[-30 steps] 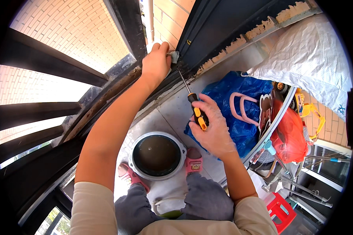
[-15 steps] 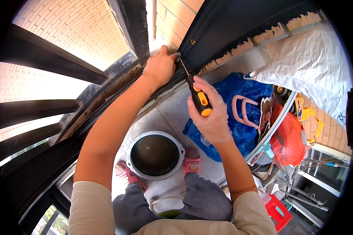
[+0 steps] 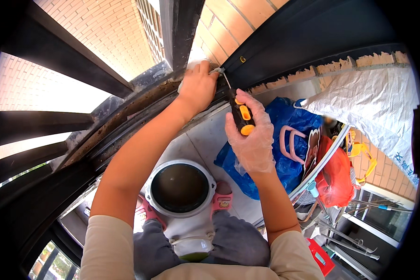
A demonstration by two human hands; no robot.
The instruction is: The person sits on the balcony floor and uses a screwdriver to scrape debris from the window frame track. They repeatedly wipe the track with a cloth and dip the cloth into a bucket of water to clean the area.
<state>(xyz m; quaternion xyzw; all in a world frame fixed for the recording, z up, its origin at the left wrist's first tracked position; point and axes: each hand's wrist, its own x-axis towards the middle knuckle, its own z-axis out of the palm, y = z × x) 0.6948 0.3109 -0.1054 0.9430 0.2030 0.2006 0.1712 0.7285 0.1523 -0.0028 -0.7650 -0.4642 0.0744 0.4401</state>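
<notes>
My right hand (image 3: 253, 137), in a clear plastic glove, is wrapped round the black and yellow handle of a screwdriver (image 3: 241, 113). Its thin metal shaft points up into the corner where the window track (image 3: 144, 106) meets a dark panel. Beside the tip, my left hand (image 3: 199, 87) presses down on the track with bent fingers. Bits of a greyish rag (image 3: 217, 70) peek out at the fingertips and along the hand's left side; most of it is hidden under the palm.
A basin of murky water (image 3: 180, 188) stands on the tiles between my feet in pink sandals. To the right are a blue plastic bag (image 3: 289, 172), a red bag (image 3: 335, 179) and a white woven sack (image 3: 373, 100). Dark window bars (image 3: 65, 51) line the left; a dark panel (image 3: 289, 42) rises ahead.
The view has shifted a little, so the window corner sits slightly lower and further right. Both hands stay at the corner; the screwdriver shaft stands a bit steeper beside the left fingers.
</notes>
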